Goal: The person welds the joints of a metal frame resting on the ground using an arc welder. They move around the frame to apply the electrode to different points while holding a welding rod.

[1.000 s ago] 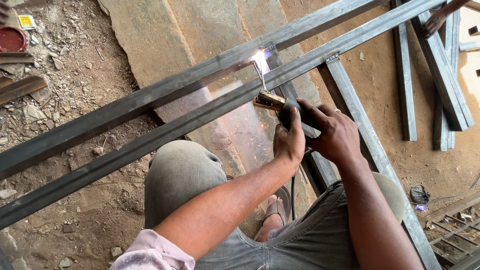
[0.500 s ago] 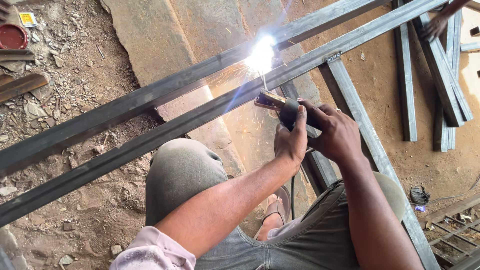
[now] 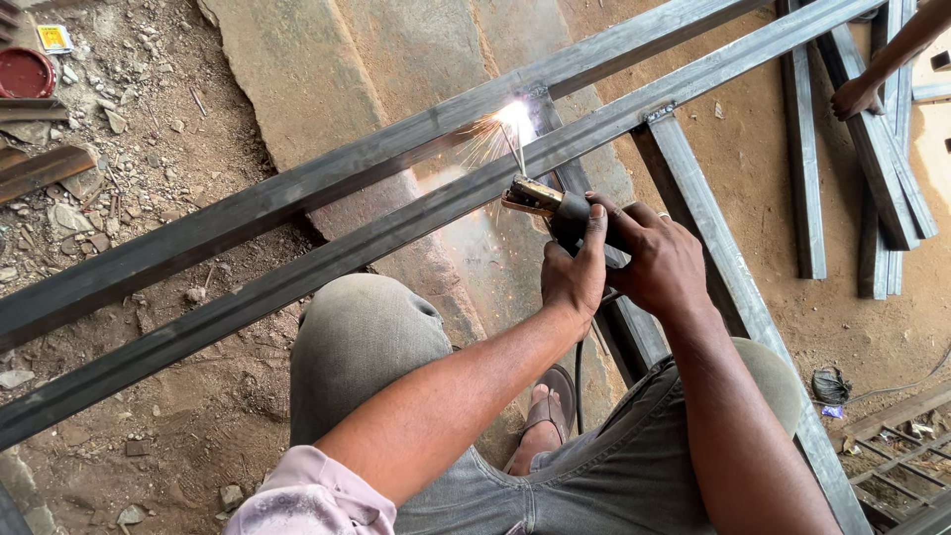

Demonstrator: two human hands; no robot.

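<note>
Gripping black-handled brass electrode holder (image 3: 550, 205), right hand (image 3: 666, 266) and left hand (image 3: 575, 274) both clenched; arc (image 3: 515, 114) flared smaller than before, at upper grey steel bar (image 3: 297, 193) joint.

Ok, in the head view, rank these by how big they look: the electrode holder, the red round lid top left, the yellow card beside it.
1. electrode holder, nearest the camera, so its lead is unsure
2. red round lid, partly cut off
3. yellow card

Left hand (image 3: 573, 279) and right hand (image 3: 662, 263) side by side, fingers curled tight, forearms extended forward.
</note>
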